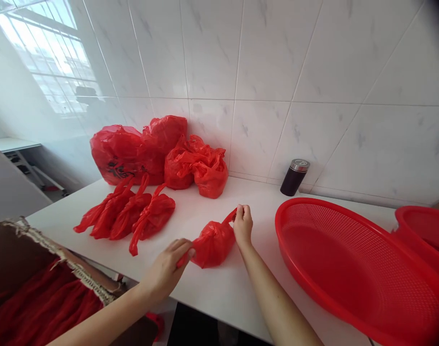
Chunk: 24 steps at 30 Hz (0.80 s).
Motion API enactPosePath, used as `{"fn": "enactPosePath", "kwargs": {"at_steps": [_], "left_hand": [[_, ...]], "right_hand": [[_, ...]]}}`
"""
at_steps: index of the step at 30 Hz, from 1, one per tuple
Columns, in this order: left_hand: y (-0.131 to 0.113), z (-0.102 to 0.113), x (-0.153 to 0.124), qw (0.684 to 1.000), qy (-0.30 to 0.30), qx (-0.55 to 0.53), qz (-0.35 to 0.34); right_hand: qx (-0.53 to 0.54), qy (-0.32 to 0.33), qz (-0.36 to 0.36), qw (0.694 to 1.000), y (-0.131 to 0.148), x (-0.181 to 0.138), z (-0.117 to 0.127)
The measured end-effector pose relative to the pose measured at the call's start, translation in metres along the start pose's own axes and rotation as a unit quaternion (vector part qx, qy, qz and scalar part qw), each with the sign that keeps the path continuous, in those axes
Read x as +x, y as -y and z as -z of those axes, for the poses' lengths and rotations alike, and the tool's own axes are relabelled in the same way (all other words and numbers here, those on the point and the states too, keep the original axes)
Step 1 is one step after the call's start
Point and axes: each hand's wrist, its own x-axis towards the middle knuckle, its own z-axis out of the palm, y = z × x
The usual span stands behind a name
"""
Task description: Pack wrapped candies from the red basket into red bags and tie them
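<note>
One small red bag (209, 251) sits on the bench (223, 293), between the left hand (165, 269) and the right hand (244, 223). Its rounded body rests on the white surface with the gathered top facing up; whether the folds there are knotted is hard to tell. What matters most is the line through its two drawn-out ends: from the left hand, close to the bench's front edge, it slants over the top of the bag, away and to the right, to the right hand, which is set deeper toward the tiled wall (262, 134). So the bag lies ahead and to the right of the left hand, and to the left of the right hand, a little on its near side.

Both grips are clamped on plastic. The left grip has its fingers curled round one end, the thumb up against the bag's side; the right grip pinches the other end, a narrow strip stretched out from the folds. The left hand looks slightly nearer the body, though the right is just beside it too. Small tied bags (154, 216) lie beyond the left hand, and a large red basket (331, 264) stands right of the right forearm.
</note>
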Motion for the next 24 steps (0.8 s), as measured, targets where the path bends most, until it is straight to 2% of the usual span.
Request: {"fn": "enactPosePath", "kwargs": {"at_steps": [3,6,10,17,24], "left_hand": [[0.006,-0.015,0.026,0.994,-0.097,-0.025,0.045],[0.016,-0.035,0.053,0.987,-0.126,-0.005,0.104],[0.026,-0.049,0.072,0.987,-0.098,0.041,0.124],[0.046,-0.039,0.073,0.980,-0.031,0.135,0.145],[0.062,-0.050,0.081,0.962,0.023,0.201,0.183]], "right_hand": [[-0.042,0.002,0.033,0.999,0.004,-0.016,-0.006],[-0.091,0.039,0.057,0.993,-0.001,-0.032,-0.014],[-0.148,0.063,0.064,0.985,-0.011,-0.032,-0.014],[-0.257,0.052,0.012,0.965,-0.026,0.002,-0.002],[-0.338,0.059,-0.015,0.939,-0.041,0.014,-0.003]]}}
